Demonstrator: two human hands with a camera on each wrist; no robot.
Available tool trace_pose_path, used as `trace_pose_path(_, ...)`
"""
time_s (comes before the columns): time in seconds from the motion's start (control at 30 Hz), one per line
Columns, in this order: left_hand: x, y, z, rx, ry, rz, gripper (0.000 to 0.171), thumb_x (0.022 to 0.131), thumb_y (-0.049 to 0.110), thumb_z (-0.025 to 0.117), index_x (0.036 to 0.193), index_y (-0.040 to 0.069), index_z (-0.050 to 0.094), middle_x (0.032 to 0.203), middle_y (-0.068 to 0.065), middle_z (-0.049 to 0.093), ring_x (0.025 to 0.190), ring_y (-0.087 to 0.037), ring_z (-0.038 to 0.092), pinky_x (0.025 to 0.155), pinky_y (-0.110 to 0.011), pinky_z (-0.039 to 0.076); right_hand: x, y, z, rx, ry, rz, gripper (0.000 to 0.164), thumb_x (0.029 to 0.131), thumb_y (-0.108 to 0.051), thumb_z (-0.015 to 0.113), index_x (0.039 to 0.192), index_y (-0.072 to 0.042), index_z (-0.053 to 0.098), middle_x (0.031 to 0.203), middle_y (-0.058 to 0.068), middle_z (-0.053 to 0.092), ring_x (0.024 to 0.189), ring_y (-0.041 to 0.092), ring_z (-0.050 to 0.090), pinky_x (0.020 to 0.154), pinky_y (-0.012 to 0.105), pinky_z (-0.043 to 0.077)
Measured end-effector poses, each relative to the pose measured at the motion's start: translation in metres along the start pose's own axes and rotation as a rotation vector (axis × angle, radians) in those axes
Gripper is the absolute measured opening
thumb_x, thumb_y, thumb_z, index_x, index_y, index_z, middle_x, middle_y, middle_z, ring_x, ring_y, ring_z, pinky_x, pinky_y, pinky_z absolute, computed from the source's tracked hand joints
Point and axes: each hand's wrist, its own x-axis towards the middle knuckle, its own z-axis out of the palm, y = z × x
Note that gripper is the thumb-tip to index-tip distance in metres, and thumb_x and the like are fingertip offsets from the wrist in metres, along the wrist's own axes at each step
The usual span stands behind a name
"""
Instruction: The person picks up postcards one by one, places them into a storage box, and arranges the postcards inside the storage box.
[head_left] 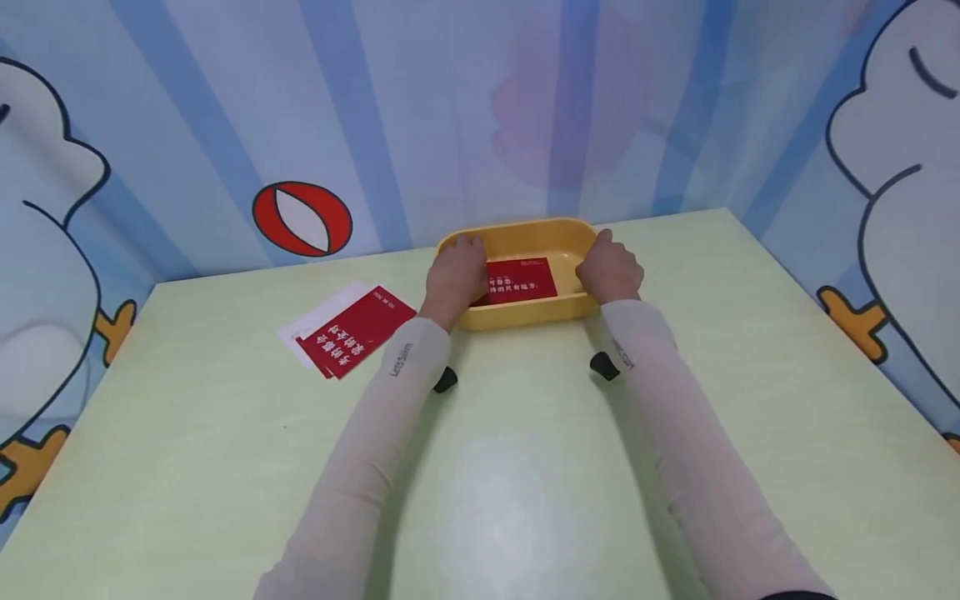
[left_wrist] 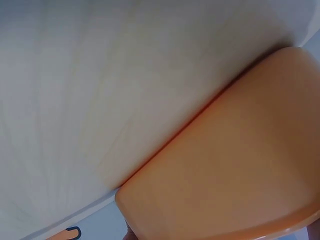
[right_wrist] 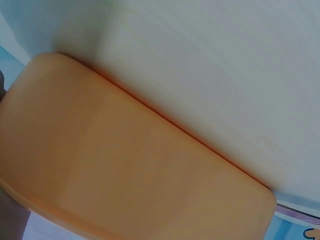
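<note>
A yellow plastic basket [head_left: 528,314] stands at the back of the table, near the wall. Its left end is gripped by my left hand [head_left: 456,279], fingers over the rim. My right hand [head_left: 611,268] holds the opposite end, with the fingers curled at the rim. Inside lies a red card [head_left: 522,281] with white writing, its left part hidden behind the left hand. Both wrist views show mostly the outer side of the basket [left_wrist: 225,160], whose lower edge meets the tabletop [right_wrist: 215,85]; only slivers of a hand appear there.
Left of the basket lie overlapping red cards [head_left: 356,332] with white writing, partly over a white sheet [head_left: 300,327]. Black wrist-camera parts [head_left: 604,366] hang under the sleeves. Behind the table rises a blue striped wall [head_left: 450,108] with cartoon figures.
</note>
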Motion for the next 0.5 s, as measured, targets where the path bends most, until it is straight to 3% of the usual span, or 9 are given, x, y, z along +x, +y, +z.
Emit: trace_pose_path(0.5, 0.005, 0.01, -0.008, -0.036, 0.001, 0.004, 0.05, 0.095, 0.027, 0.06, 0.137, 0.005, 0.043, 0.129, -0.014, 0.051, 0.105, -0.022, 0.057, 0.098, -0.039, 0.053, 0.004, 0.009, -0.008, 0.0, -0.01, 0.002, 0.049, 0.097, -0.022, 0.045, 0.138, 0.002, 0.031, 0.114, 0.022, 0.058, 0.094, 0.034, 0.06, 0.085, 0.046, 0.054)
